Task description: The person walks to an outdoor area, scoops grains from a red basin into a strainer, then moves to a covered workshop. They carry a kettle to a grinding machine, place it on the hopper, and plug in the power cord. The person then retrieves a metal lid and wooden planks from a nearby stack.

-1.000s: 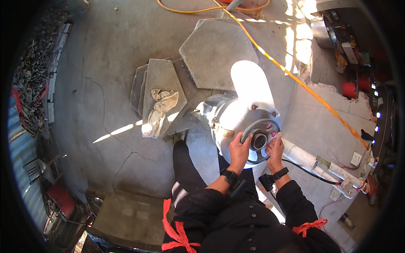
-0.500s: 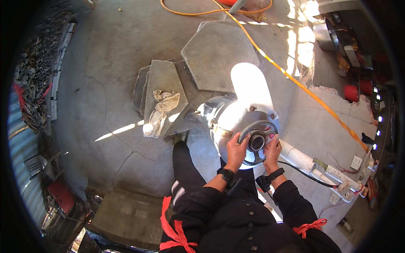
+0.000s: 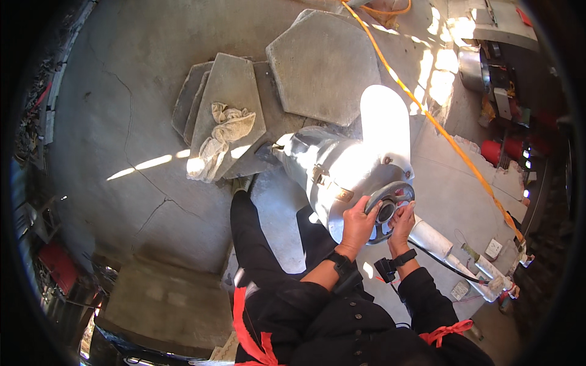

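Note:
My left hand (image 3: 359,222) grips the left rim of a dark grey ring (image 3: 392,188) with spokes and a round hub, on the end of a large silvery metal cylinder (image 3: 317,165). At the ring's right side, my right hand (image 3: 401,224) has its fingers curled onto the rim; whether it also holds something small is hidden. A white rounded metal plate (image 3: 383,122) rises from the housing, bolted near the ring. A white plastic pipe (image 3: 430,235) and a black cable (image 3: 452,265) lie just right of my right hand.
Concrete hexagonal slabs (image 3: 320,64) lie beyond, and a crumpled cloth (image 3: 224,131) rests on a stacked slab at left. An orange hose (image 3: 445,134) crosses diagonally on the right. Red containers (image 3: 491,151) and a socket (image 3: 493,248) sit at right. A concrete ledge (image 3: 162,293) is at lower left.
The view has shifted, showing more of the cylinder's side, and the ring with both hands sits slightly lower and farther right in the picture. Both hands remain on the ring.

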The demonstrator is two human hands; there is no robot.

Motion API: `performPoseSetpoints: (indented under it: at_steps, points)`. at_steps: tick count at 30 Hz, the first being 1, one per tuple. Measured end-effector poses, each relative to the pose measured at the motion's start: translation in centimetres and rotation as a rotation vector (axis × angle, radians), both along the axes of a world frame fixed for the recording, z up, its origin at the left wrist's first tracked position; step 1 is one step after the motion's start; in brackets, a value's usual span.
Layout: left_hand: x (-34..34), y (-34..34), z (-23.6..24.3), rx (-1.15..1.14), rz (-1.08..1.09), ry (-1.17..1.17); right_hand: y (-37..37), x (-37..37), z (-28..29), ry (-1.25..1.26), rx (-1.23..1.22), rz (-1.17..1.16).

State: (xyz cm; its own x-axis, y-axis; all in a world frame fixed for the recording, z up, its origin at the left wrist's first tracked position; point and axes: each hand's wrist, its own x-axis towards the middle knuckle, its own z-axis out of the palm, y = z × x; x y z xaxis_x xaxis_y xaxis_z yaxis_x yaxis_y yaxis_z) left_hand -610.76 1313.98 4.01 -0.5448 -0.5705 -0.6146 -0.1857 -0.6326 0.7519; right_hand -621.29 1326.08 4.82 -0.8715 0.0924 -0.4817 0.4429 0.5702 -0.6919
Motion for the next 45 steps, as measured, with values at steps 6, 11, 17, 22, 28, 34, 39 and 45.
performPoseSetpoints:
  at_steps: [6, 11, 17, 22, 28, 34, 39, 45]
  points:
    - [6.0, -3.1, 0.7, -0.034, -0.149, 0.070, -0.1, 0.2, -0.1, 0.019, -0.042, 0.036]
    - [9.4, -6.2, -7.9, 0.011, 0.082, -0.147, 0.0, 0.1, -0.1, 0.020, -0.029, -0.039]
    - [6.1, -7.8, -14.1, 0.456, 0.016, -0.083, 0.0, 0.1, 0.1, 0.019, -0.074, -0.011]
    - [7.0, -9.7, -12.9, 0.594, 0.028, -0.058, -0.2, 0.0, 0.2, 0.025, -0.111, -0.039]
    - [8.0, -9.0, -8.8, 0.119, -0.015, 0.074, 0.0, 0.1, 0.5, 0.043, -0.115, -0.008]
    - [7.1, -6.8, -5.9, -0.282, -0.142, -0.109, 0.2, 0.0, 0.8, 0.023, -0.149, -0.039]
    - [7.1, -5.7, -4.0, -0.893, -0.327, -0.233, 0.2, 0.0, 0.8, 0.047, -0.170, -0.031]
    - [8.3, -3.9, -3.9, -0.722, -0.310, -0.100, 1.0, -0.3, -0.1, 0.106, -0.195, 0.035]
